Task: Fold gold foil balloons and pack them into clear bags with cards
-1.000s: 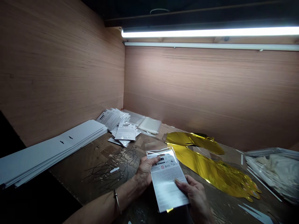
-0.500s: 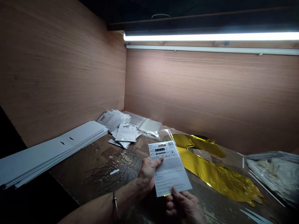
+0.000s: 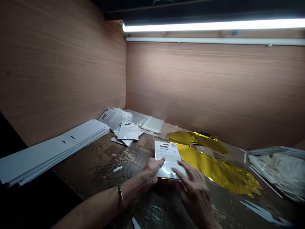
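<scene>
Left hand [image 3: 150, 171] pinches and right hand [image 3: 194, 186] touches one thing; I can't tell if the right grips. Long white sheets [image 3: 50, 151] lie at the frame's left, shiny gold foil [image 3: 212, 167] at lower right. Below the middle is that thing: a little printed card [image 3: 168, 153].

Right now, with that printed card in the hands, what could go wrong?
The gold foil sliver showing below the lower edge of the printed card might crease or snag. The left hand pinches the card by its left side, so it could tilt if pressed on the right. The large gold foil sheet lies near the right hand; a sideways sweep might drag it.
</scene>
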A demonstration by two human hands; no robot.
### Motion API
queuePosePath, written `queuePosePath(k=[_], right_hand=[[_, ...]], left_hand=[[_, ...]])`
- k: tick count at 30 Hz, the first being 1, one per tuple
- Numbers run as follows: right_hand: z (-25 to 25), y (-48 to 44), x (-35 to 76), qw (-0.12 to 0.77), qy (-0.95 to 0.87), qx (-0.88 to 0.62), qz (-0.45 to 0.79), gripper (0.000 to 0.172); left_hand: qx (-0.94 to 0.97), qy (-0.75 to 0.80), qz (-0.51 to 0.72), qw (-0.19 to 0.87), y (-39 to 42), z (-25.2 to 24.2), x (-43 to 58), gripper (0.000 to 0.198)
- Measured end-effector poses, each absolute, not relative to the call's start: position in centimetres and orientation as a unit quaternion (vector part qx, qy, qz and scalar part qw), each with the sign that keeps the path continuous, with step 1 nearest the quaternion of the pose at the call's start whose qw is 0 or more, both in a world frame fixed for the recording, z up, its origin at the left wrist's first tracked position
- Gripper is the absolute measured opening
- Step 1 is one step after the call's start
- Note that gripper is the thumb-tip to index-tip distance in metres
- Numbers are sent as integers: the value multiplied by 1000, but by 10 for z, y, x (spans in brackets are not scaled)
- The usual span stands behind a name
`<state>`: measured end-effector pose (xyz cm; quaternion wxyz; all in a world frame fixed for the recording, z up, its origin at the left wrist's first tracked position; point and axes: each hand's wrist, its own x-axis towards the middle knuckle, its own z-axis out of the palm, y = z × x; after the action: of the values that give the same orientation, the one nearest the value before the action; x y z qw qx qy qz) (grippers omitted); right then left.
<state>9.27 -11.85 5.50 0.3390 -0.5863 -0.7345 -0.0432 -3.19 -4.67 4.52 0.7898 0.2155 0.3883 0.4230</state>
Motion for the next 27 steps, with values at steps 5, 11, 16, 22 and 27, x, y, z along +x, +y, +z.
queuePosePath(k=[5,11,16,22,27], right_hand=[[39,-108,89,271,-823,-499,-19,15],[30,-106,85,258,-815,-519,-4,14],[23,-106,85,217,-836,-496,-87,13],[22,-117,82,141,-869,-432,-196,27],[21,-116,77,161,-846,-461,-215,20]], left_hand=[[250,316,357,843,-54,31,-39,23],[331,233,341,848,-61,23,-50,47],[322,282,348,834,-64,24,-48,45],[355,321,323,816,-72,38,-47,36],[340,368,342,795,-76,38,-43,28]])
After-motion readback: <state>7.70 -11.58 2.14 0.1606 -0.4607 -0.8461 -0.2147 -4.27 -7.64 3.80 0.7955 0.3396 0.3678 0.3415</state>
